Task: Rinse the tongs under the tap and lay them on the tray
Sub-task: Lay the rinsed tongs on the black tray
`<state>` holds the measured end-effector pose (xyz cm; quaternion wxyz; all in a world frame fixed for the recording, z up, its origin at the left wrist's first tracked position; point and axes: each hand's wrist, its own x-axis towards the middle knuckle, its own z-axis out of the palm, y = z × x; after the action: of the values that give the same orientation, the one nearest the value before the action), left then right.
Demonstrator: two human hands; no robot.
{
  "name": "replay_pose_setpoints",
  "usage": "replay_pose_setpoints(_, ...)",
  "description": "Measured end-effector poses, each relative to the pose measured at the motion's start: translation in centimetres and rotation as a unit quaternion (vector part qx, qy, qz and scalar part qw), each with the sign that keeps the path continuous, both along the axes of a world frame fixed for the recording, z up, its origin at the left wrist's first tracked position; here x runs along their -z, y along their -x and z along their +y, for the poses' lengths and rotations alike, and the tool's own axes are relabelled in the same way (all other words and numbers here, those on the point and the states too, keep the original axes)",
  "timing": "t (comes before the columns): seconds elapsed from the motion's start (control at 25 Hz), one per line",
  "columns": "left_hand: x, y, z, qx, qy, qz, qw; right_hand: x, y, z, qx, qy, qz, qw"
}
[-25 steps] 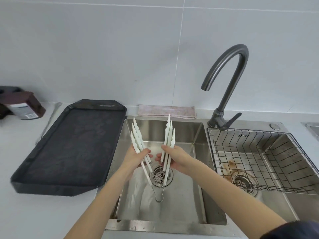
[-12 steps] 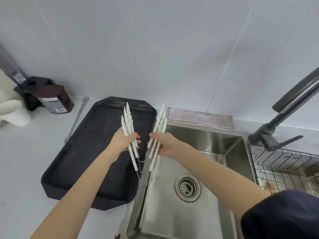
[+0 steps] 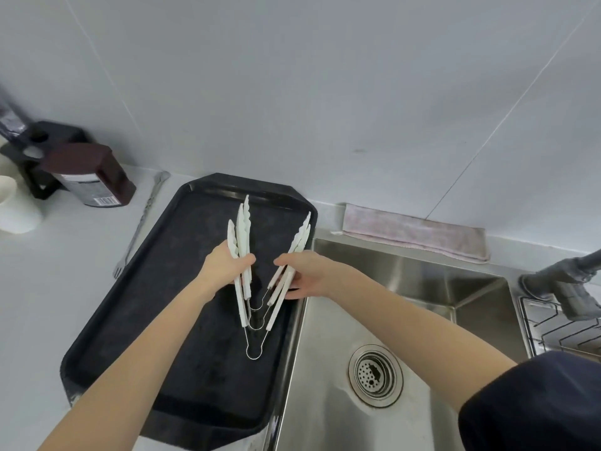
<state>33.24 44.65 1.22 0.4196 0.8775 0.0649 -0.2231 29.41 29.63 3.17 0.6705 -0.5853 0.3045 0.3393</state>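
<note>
Several white tongs (image 3: 242, 229) with wire spring ends are stacked and spread in a V over the black tray (image 3: 156, 288). My left hand (image 3: 224, 263) grips the left arms of the tongs, and my right hand (image 3: 304, 273) grips the right arms. The wire loops hang low near the tray's surface; I cannot tell whether they touch it. The tap (image 3: 567, 281) shows only as its dark base and lever at the right edge, and no water is visible.
A steel sink (image 3: 406, 288) with a drain strainer (image 3: 375, 374) lies right of the tray. A wire rack (image 3: 559, 330) sits at far right. A pink cloth (image 3: 413, 232) lies behind the sink. Left of the tray are a metal fork (image 3: 143, 219), a dark bottle (image 3: 91, 174) and a white cup (image 3: 13, 206).
Both hands have carried the tongs leftward from over the sink drain to over the black tray and lowered them. The view has swung left, so the tap spout has left the frame.
</note>
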Motion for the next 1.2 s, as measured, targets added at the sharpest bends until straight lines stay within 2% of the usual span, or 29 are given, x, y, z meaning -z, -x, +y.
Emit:
replay_pose_setpoints(0.2, 0.8, -0.3, 0.5, 0.022, -0.069, -0.012, 0.997, 0.0, -0.4, -0.2, -0.083, 0.094, -0.009, 0.992)
replay_pose_setpoints(0.4, 1.2, -0.2, 0.6, 0.033, -0.097, -0.007, 0.995, 0.6, -0.2, 0.0, -0.167, 0.239, -0.067, 0.954)
replay_pose_setpoints(0.68, 1.8, -1.1, 1.1, 0.080, -0.148, -0.033, 0.985, 0.3, 0.7, 0.0, -0.234, 0.264, -0.086, 0.932)
replay_pose_setpoints(0.88, 2.1, -0.7, 1.1, 0.072, -0.128, -0.077, 0.986, 1.2, 1.2, 0.3, -0.258, 0.345, -0.110, 0.896)
replay_pose_setpoints(0.96, 2.2, -0.2, 1.4, 0.057, -0.112, -0.104, 0.987, 1.0, 1.7, 0.3, -0.249, 0.403, -0.140, 0.869)
replay_pose_setpoints(1.04, 2.5, 0.9, 1.7, 0.059, -0.110, -0.154, 0.980, 1.0, 2.3, 0.3, -0.229, 0.470, -0.211, 0.826)
replay_pose_setpoints(1.12, 3.0, 2.6, 2.3, 0.085, -0.119, -0.224, 0.963, 1.5, 3.1, 0.3, -0.237, 0.508, -0.292, 0.775)
replay_pose_setpoints(1.2, 3.8, 3.8, 2.8, 0.138, -0.156, -0.259, 0.943, 2.5, 3.7, 0.5, -0.275, 0.525, -0.339, 0.730)
